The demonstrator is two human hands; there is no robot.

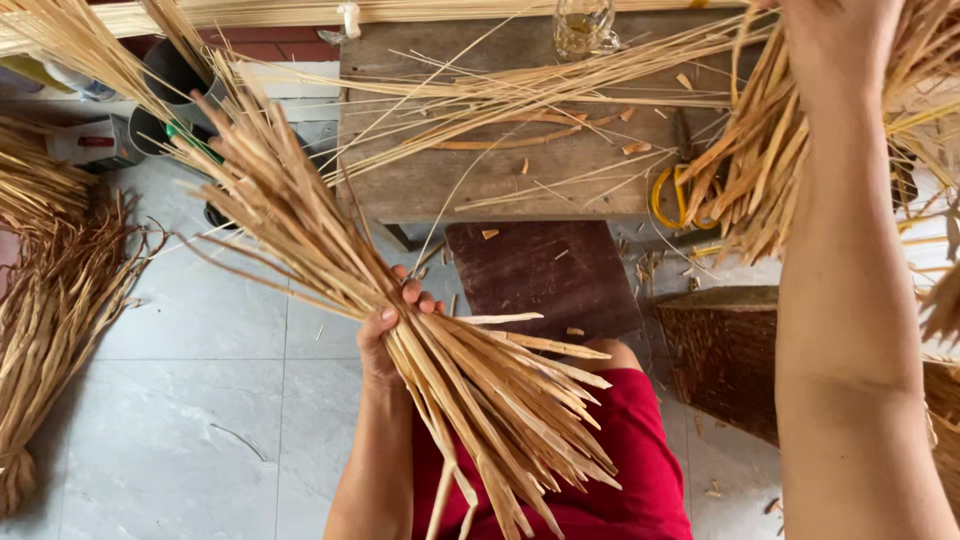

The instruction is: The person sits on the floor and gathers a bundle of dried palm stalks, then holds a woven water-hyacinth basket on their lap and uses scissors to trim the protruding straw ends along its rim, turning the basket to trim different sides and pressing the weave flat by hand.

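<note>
Wooden worktop w/ loose strips, its near edge ahead; bare floor tiles at left. Big bamboo strip bundle clenched mid-length by left hand, over lap. Right hand raised at strip bunch; grip can't tell.

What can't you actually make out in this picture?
- Right hand: fingers cut off by the top edge, so its grip is unclear.
- Left hand: palm hidden behind the bundle of bamboo strips.
- Glass jar on the wooden bench: top cut off.
- Yellow loop: partly hidden by strips.
</note>
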